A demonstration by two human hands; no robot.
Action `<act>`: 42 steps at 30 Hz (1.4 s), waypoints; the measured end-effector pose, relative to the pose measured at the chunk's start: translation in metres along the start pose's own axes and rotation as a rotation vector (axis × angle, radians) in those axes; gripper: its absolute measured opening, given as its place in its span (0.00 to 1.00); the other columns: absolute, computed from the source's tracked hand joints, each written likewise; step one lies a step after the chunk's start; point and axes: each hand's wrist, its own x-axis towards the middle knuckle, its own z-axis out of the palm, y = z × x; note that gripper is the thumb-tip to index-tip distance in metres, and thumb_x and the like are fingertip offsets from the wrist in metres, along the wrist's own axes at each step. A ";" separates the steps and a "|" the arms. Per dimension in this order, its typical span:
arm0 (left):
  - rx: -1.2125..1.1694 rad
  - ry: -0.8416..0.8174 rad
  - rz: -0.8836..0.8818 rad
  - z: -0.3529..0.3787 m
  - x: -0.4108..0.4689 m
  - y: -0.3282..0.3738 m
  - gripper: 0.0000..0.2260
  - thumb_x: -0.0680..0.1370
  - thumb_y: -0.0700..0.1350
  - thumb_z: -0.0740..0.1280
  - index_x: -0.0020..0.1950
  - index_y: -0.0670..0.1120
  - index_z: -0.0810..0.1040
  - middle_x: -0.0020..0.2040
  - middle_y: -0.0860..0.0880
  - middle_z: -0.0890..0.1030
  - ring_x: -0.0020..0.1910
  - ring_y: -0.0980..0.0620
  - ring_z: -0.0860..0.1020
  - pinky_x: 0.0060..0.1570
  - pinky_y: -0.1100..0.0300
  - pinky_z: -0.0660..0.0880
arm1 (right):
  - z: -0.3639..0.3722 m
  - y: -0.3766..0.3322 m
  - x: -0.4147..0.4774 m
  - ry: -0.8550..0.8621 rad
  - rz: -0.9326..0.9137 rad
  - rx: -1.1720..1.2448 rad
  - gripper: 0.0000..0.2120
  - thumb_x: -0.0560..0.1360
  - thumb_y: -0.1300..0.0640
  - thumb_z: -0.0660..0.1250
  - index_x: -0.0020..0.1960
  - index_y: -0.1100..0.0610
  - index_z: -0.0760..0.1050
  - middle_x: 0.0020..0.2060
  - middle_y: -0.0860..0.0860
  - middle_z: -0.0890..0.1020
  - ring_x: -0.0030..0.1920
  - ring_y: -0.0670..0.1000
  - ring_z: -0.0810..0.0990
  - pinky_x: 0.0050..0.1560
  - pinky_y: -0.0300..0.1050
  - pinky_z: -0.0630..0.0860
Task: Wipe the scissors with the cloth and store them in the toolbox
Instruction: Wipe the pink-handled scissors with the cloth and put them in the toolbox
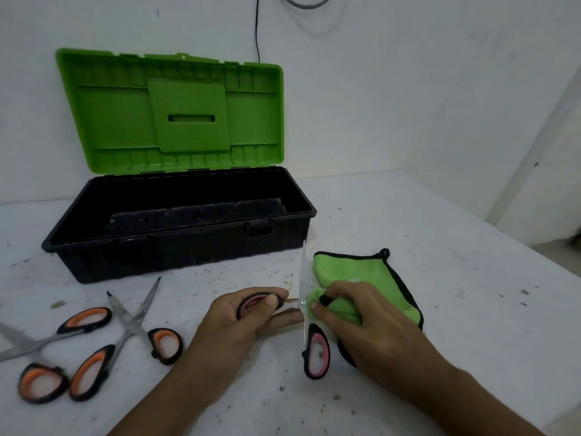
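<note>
1. left hand (239,322) grips one loop of the pink-handled scissors (316,350), fingers curled round it. the scissors are splayed open in the middle of the desk (456,325), one blade pointing at the toolbox (179,250), the free loop hanging toward the near edge.
2. right hand (355,316) pinches a bunched corner of the green cloth (355,269) against that blade near the pivot. the rest of the cloth trails on the desk behind the hand, toward the right edge.
3. step in hand, as i read it: wiping the blade. stroke from pivot to tip, cloth folded over the spine, fingertips off the cutting edge. brace the held loop so the blades can't swing shut on the cloth. do both faces, then the other blade.
4. close the blades before storing.
5. toolbox sits by the far edge, left of centre, green lid (176,111) propped open. interior looks dark; contents hard to tell.
6. two orange-handled scissors lie near the left edge, one pair (133,324) open and crossed, the other (41,383) partly out of view. clear of the path to the box.
7. a black cable (257,26) hangs down the wall behind the lid; no obstruction.
</note>
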 end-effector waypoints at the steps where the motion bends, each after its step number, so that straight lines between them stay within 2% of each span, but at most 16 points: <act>1: 0.005 0.014 0.000 0.000 0.000 0.000 0.11 0.74 0.41 0.66 0.51 0.38 0.82 0.45 0.38 0.86 0.49 0.41 0.85 0.61 0.45 0.75 | 0.000 0.003 -0.003 -0.004 0.041 -0.038 0.14 0.80 0.38 0.56 0.58 0.42 0.75 0.51 0.40 0.75 0.49 0.38 0.73 0.50 0.37 0.70; 5: 0.019 0.029 0.004 0.001 0.001 0.001 0.10 0.74 0.40 0.66 0.51 0.38 0.82 0.45 0.39 0.86 0.49 0.40 0.85 0.59 0.47 0.78 | -0.011 0.000 0.001 0.128 0.246 0.040 0.17 0.81 0.54 0.58 0.64 0.58 0.78 0.56 0.57 0.78 0.55 0.54 0.76 0.50 0.43 0.76; 8: 0.034 0.004 0.016 0.002 0.000 0.002 0.12 0.71 0.43 0.66 0.51 0.39 0.82 0.46 0.39 0.86 0.49 0.41 0.85 0.57 0.50 0.80 | -0.008 -0.015 0.008 0.104 0.220 0.076 0.17 0.82 0.53 0.56 0.66 0.55 0.76 0.57 0.55 0.76 0.55 0.52 0.76 0.48 0.43 0.79; 10: 0.073 -0.015 0.031 0.001 -0.001 0.002 0.12 0.71 0.44 0.66 0.51 0.40 0.82 0.47 0.40 0.86 0.50 0.42 0.85 0.58 0.50 0.79 | -0.006 -0.016 0.009 0.075 0.180 -0.001 0.17 0.77 0.59 0.66 0.65 0.55 0.76 0.56 0.56 0.76 0.53 0.52 0.77 0.45 0.39 0.76; 12: 0.094 -0.026 0.044 0.001 -0.002 0.002 0.12 0.72 0.44 0.66 0.51 0.40 0.82 0.48 0.40 0.86 0.51 0.42 0.85 0.58 0.52 0.79 | -0.006 -0.010 0.005 0.038 0.193 -0.104 0.26 0.66 0.66 0.76 0.64 0.58 0.78 0.53 0.59 0.79 0.51 0.55 0.78 0.43 0.37 0.69; 14: 0.117 -0.023 0.048 0.001 -0.002 0.002 0.11 0.73 0.43 0.65 0.51 0.41 0.82 0.49 0.41 0.86 0.51 0.43 0.85 0.59 0.52 0.79 | -0.008 0.000 0.000 0.035 0.255 -0.162 0.28 0.62 0.69 0.77 0.62 0.61 0.80 0.51 0.61 0.80 0.48 0.57 0.78 0.41 0.38 0.67; 17: 0.137 -0.011 0.029 0.000 -0.002 0.002 0.11 0.75 0.43 0.65 0.53 0.41 0.82 0.50 0.42 0.86 0.51 0.44 0.85 0.62 0.49 0.74 | -0.003 0.020 -0.007 0.056 0.376 -0.183 0.27 0.65 0.70 0.76 0.63 0.60 0.79 0.51 0.61 0.79 0.46 0.58 0.78 0.37 0.41 0.73; 20: 0.128 0.022 0.018 0.000 -0.002 0.002 0.09 0.77 0.41 0.64 0.53 0.41 0.82 0.50 0.41 0.86 0.51 0.44 0.85 0.63 0.48 0.73 | -0.004 0.025 -0.009 0.156 0.426 -0.102 0.22 0.70 0.69 0.72 0.63 0.61 0.78 0.52 0.62 0.79 0.47 0.61 0.78 0.36 0.50 0.79; 22: 0.123 0.031 0.017 0.002 -0.002 0.001 0.09 0.77 0.40 0.64 0.53 0.40 0.82 0.49 0.40 0.86 0.50 0.44 0.85 0.62 0.47 0.74 | -0.008 0.011 -0.006 0.149 0.377 -0.087 0.23 0.69 0.68 0.74 0.63 0.62 0.78 0.52 0.63 0.79 0.48 0.60 0.79 0.39 0.47 0.79; 25: 0.104 0.024 0.022 0.003 -0.002 0.001 0.12 0.74 0.42 0.65 0.53 0.39 0.81 0.48 0.38 0.86 0.50 0.42 0.85 0.61 0.46 0.75 | -0.007 -0.005 -0.005 0.068 0.303 -0.130 0.26 0.65 0.66 0.76 0.63 0.61 0.79 0.52 0.61 0.80 0.48 0.57 0.80 0.43 0.39 0.70; 28: 0.114 0.013 0.014 0.002 -0.001 0.003 0.12 0.74 0.43 0.65 0.53 0.39 0.81 0.49 0.40 0.86 0.51 0.44 0.85 0.62 0.49 0.74 | -0.002 0.012 -0.005 0.135 0.344 -0.168 0.24 0.64 0.71 0.75 0.60 0.62 0.81 0.49 0.62 0.81 0.45 0.59 0.80 0.41 0.39 0.68; 31: 0.105 0.031 0.000 0.001 0.000 0.002 0.10 0.77 0.41 0.64 0.53 0.39 0.81 0.49 0.41 0.86 0.50 0.45 0.85 0.63 0.49 0.74 | -0.002 0.015 -0.003 0.187 0.363 -0.117 0.18 0.70 0.68 0.70 0.59 0.61 0.81 0.49 0.61 0.80 0.45 0.59 0.80 0.37 0.41 0.71; 35: 0.080 0.034 -0.016 0.002 0.000 0.002 0.09 0.78 0.38 0.63 0.53 0.38 0.81 0.47 0.39 0.86 0.50 0.43 0.85 0.64 0.46 0.73 | -0.001 0.007 -0.004 0.131 0.201 -0.129 0.17 0.73 0.64 0.68 0.61 0.60 0.80 0.51 0.60 0.80 0.48 0.56 0.78 0.45 0.41 0.72; 37: 0.088 0.026 -0.020 0.002 0.000 0.003 0.09 0.78 0.39 0.63 0.53 0.39 0.81 0.47 0.40 0.87 0.50 0.44 0.85 0.65 0.46 0.72 | -0.001 0.015 -0.005 0.174 0.259 -0.133 0.17 0.71 0.66 0.71 0.60 0.61 0.80 0.50 0.60 0.80 0.47 0.57 0.79 0.43 0.43 0.77; 39: 0.071 0.035 -0.019 0.002 0.000 0.002 0.09 0.78 0.39 0.63 0.53 0.39 0.81 0.46 0.40 0.87 0.49 0.45 0.86 0.66 0.45 0.71 | -0.003 0.018 -0.002 0.255 0.329 -0.116 0.14 0.75 0.64 0.65 0.59 0.61 0.81 0.50 0.61 0.80 0.47 0.58 0.79 0.40 0.47 0.79; 42: 0.041 0.037 -0.020 0.003 0.000 0.001 0.11 0.74 0.42 0.65 0.53 0.38 0.81 0.46 0.38 0.86 0.49 0.43 0.85 0.65 0.42 0.72 | -0.003 0.006 0.005 0.248 0.201 -0.077 0.16 0.74 0.63 0.65 0.61 0.60 0.80 0.52 0.59 0.80 0.50 0.55 0.78 0.46 0.46 0.77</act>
